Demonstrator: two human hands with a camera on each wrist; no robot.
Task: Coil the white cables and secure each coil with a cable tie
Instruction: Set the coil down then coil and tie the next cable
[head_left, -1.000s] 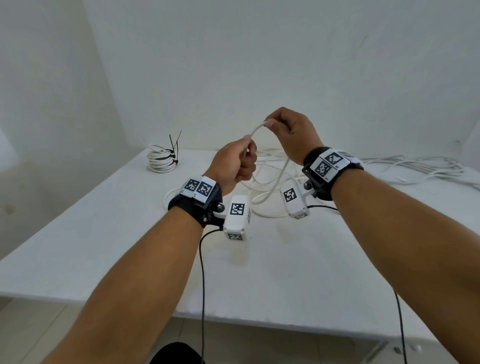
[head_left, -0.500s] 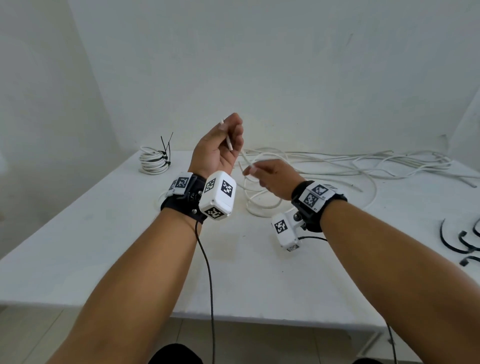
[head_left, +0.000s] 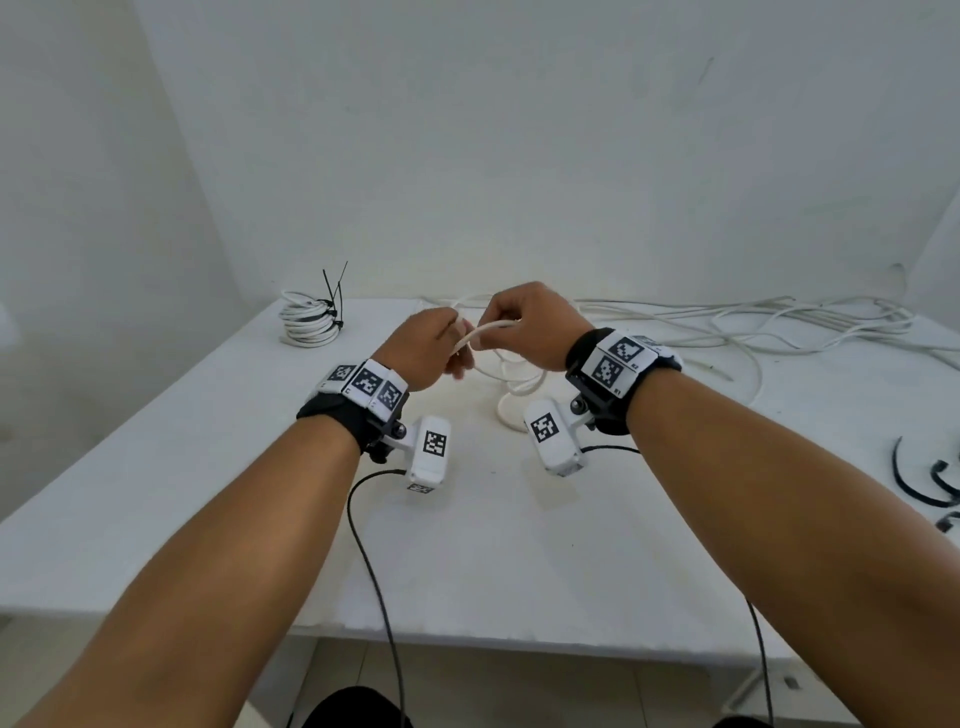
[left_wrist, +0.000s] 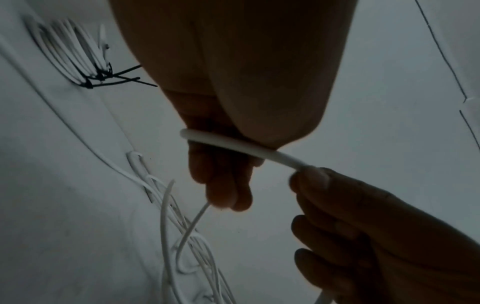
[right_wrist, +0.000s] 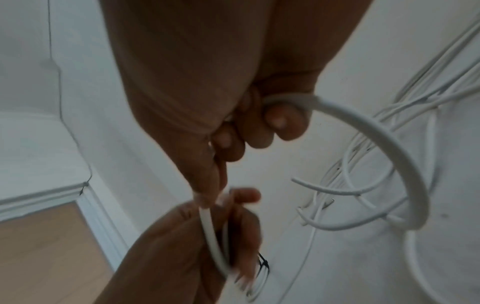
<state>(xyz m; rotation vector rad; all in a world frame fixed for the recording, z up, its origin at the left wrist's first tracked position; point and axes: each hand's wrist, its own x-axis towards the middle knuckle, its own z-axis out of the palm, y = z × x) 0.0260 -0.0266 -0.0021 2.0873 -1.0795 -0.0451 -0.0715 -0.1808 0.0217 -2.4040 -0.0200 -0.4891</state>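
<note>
Arcing between the two hands, the white cable (head_left: 480, 332) is a smooth, round, matte cord, held up above the counter (head_left: 218, 467) and bent into a short bow. The left hand (head_left: 423, 353) has its grip curled round it, fingers (left_wrist: 221, 185) folded under and the blunt cut end poking out past them in the left wrist view. The right hand (head_left: 524, 325) pinches the same cable at thumb and forefinger, and its other fingers (right_wrist: 283, 121) curl round a further stretch that sweeps down in a wide loop (right_wrist: 389, 148). That loop drops to the counter, where it lies slack just beyond the wrists. Behind it, a loose tangle of more white cables (head_left: 753, 322) sprawls along the back edge toward the right. Far left at the back sits a finished coil (head_left: 309, 325), neatly stacked turns bound by black cable ties (head_left: 335, 291) with tails sticking up. Spare black cable ties (head_left: 924, 478) lie at the right edge.
</note>
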